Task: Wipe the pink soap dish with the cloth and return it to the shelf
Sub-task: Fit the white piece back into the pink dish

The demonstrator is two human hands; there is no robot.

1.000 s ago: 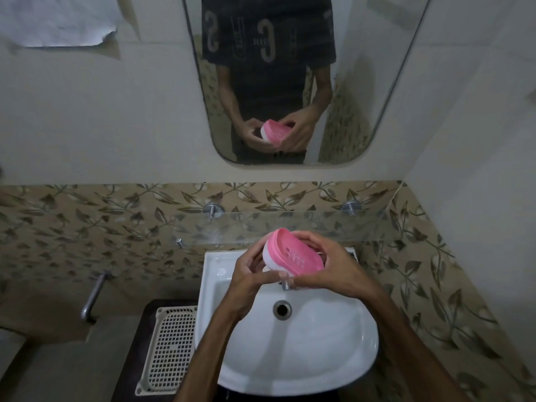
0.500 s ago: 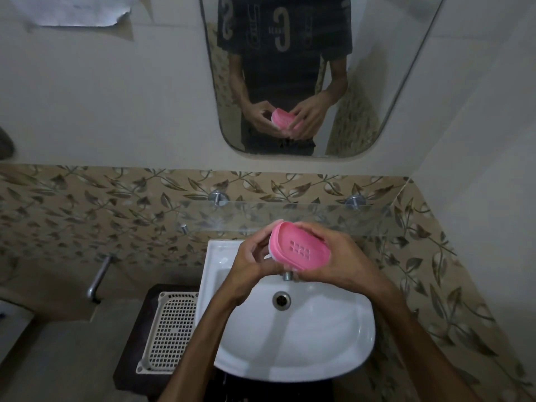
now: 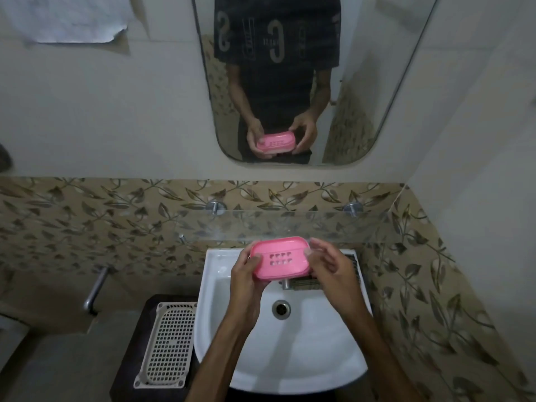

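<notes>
The pink soap dish [image 3: 279, 260] is held level above the back of the white sink [image 3: 278, 352], its slotted inner face turned up toward me. My left hand [image 3: 246, 277] grips its left end, thumb on the rim. My right hand [image 3: 330, 269] holds the right end with fingertips on the edge. Just behind and above the dish runs the clear glass shelf [image 3: 333, 224] on two metal brackets. A dark patterned cloth [image 3: 307, 282] lies on the sink's back ledge, mostly hidden beneath my right hand.
A mirror [image 3: 304, 82] on the wall reflects my hands and the dish. The tap [image 3: 285, 283] sits below the dish. A white perforated tray [image 3: 168, 343] rests on a dark stand left of the sink. A metal pipe [image 3: 95, 288] sticks out at left.
The dish turned from tilted on edge to flat with its slotted face up. My hands shifted to its two ends and it now sits closer to the glass shelf.
</notes>
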